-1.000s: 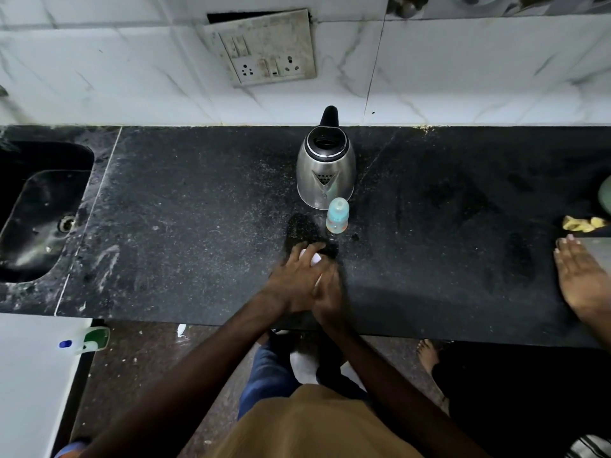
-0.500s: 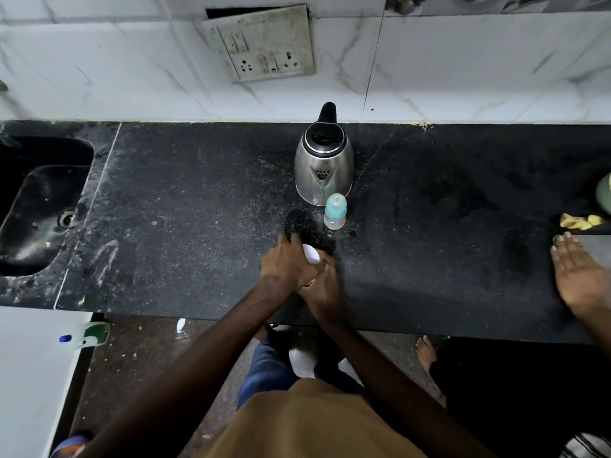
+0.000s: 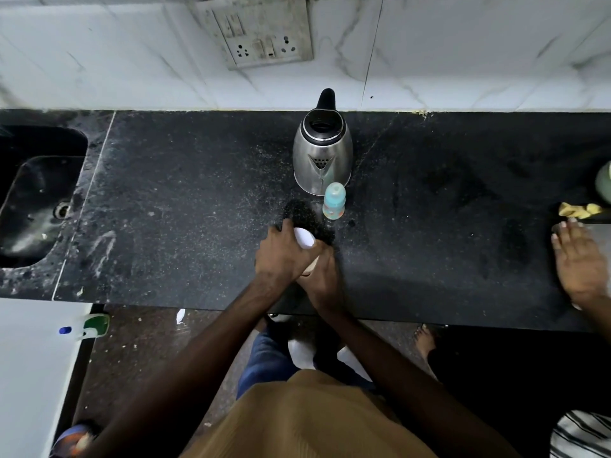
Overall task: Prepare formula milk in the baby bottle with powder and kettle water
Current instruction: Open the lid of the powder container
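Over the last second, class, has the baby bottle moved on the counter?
No. The baby bottle stands just in front of the kettle, exactly as before; the camera view shifted, not the bottle.

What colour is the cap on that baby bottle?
Light blue cap; the head view shows it best.

No legible text, label, brand or number anywhere.

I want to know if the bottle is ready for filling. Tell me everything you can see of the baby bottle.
The baby bottle is small, of clear plastic with an orange print low on its body and a pale blue translucent cap on. It stands upright on the black counter, just in front of the steel kettle; whether they touch is unclear. Nothing grips it.
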